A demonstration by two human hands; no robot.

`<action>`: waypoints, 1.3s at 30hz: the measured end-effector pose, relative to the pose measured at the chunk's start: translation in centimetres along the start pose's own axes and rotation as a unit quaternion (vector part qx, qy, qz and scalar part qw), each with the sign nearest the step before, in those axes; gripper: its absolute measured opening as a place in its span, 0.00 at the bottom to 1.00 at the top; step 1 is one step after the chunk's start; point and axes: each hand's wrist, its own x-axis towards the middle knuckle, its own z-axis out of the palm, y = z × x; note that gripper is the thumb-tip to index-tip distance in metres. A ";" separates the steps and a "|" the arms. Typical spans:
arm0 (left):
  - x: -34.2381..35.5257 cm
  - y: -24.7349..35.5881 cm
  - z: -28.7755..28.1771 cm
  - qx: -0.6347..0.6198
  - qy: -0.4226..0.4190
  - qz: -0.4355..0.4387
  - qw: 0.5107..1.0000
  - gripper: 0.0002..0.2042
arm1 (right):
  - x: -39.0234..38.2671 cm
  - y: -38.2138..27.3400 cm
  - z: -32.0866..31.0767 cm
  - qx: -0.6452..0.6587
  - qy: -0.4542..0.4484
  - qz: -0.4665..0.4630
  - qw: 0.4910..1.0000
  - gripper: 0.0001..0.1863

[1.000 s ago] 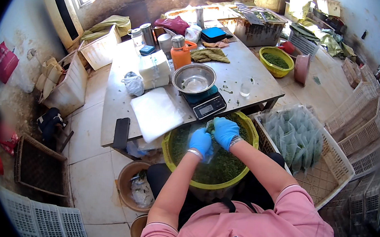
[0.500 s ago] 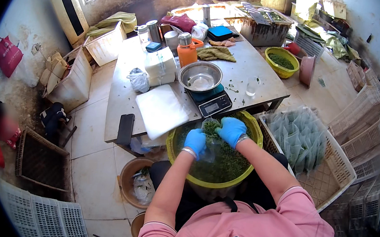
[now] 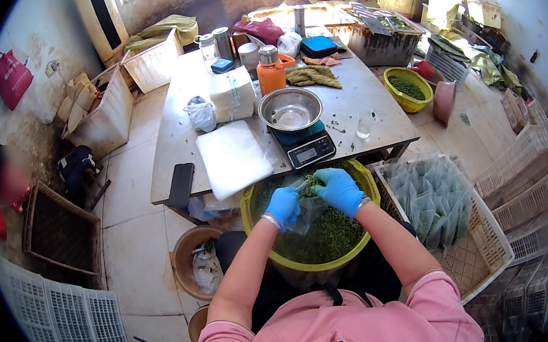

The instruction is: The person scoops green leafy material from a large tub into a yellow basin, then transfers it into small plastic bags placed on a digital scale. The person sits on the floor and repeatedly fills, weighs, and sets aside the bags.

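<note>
My left grip (image 3: 283, 207): closed on a clear plastic bag (image 3: 309, 216) | my right grip (image 3: 340, 190): curled around loose greens (image 3: 311, 189) | both over the yellow tub (image 3: 316, 267), presumably so spills fall back

From where I stand, nothing is readable: pale print on 1 red bag (image 3: 12, 80), white marks across the pink shirt (image 3: 378, 322), a scale's small display (image 3: 306, 154).
</note>
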 end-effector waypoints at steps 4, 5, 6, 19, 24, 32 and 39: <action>-0.6 0.4 0.8 0.011 0.008 -0.010 1.000 0.11 | 0.2 -0.1 0.0 -0.093 -0.046 -0.038 0.994 0.11; -0.7 0.5 0.6 0.011 0.007 -0.013 1.000 0.12 | 0.4 -0.3 -0.5 -0.076 -0.006 -0.040 0.996 0.11; -0.9 0.7 0.3 0.010 0.007 -0.016 1.000 0.13 | 0.7 -0.4 -1.5 -0.059 0.033 -0.042 0.997 0.11; -5.9 8.9 -1.4 0.014 -0.011 0.085 0.996 0.15 | 1.4 -4.0 -8.6 -0.186 -0.055 0.073 0.978 0.10; -6.9 12.3 -2.6 0.058 -0.019 0.114 0.992 0.15 | 2.1 -5.5 -9.7 -0.163 -0.020 0.040 0.986 0.11; -7.3 11.7 -5.1 0.212 0.040 0.104 0.971 0.16 | 3.5 -3.8 -6.3 -0.061 0.012 0.004 0.998 0.08; -11.8 9.5 -1.5 0.480 0.129 0.461 0.735 0.23 | 4.6 -3.0 -2.7 -0.006 0.034 0.025 0.999 0.08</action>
